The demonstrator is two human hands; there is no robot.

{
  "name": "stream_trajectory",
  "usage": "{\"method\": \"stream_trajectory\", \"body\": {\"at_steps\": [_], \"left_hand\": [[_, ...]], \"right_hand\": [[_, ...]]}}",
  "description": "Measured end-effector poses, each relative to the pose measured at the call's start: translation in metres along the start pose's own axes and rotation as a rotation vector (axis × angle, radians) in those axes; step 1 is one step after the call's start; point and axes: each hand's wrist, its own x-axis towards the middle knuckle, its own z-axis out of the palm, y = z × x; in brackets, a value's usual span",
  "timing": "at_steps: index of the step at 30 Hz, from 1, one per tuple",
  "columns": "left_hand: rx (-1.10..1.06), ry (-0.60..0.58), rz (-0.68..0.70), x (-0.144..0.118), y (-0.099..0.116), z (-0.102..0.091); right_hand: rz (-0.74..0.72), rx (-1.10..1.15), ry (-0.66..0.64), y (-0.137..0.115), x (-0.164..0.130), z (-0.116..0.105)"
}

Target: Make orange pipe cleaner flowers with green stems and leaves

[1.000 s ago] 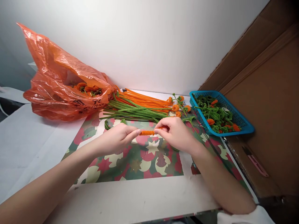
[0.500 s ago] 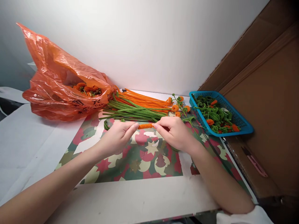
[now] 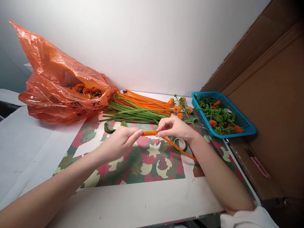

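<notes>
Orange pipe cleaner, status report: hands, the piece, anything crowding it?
Left hand and right hand pinch the coiled orange pipe cleaner, one at each end. Loose tail trails under right wrist. Green tape roll lies just beneath; nothing blocks.

Bright orange on the coiled pipe cleaner (image 3: 149,133), same orange along its loose tail. Beneath it, a patterned sheet (image 3: 142,161): dull green ground, red stars, cream circles, red rounds. Beyond the sheet, a bundle of pipe cleaners (image 3: 140,107), orange above, green below. Left of the bundle, a translucent orange plastic bag (image 3: 54,85) with dark print. Right of the bundle, a turquoise-blue mesh basket (image 3: 247,125) filled with green curls flecked orange. Green on the tape roll (image 3: 180,144) right of the coil. Plain brown cardboard (image 3: 273,95) behind the basket.
</notes>
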Motion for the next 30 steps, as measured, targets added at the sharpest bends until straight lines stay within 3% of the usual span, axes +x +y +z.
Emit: {"method": "stream_trajectory", "body": {"at_steps": [4,8,13,19,23,30], "left_hand": [[-0.014,-0.02,-0.012,0.0,0.001,-0.001],[-0.071,-0.068,-0.067,-0.001,0.004,-0.004],[-0.2,-0.143,-0.202,0.001,0.003,-0.008],[-0.354,-0.165,-0.198,0.004,-0.004,-0.009],[-0.499,-0.198,-0.238,0.006,-0.005,-0.011],[-0.619,-0.24,-0.245,0.008,-0.008,-0.013]], "right_hand": [[0.063,0.112,-0.111,0.008,0.003,0.001],[0.03,0.065,-0.147,0.005,0.0,0.004],[-0.084,-0.173,-0.036,-0.008,-0.007,0.01],[-0.387,-0.621,0.116,-0.018,-0.011,0.019],[-0.495,-0.841,0.148,-0.014,-0.01,0.022],[-0.482,-0.854,0.143,-0.01,-0.008,0.026]]}}
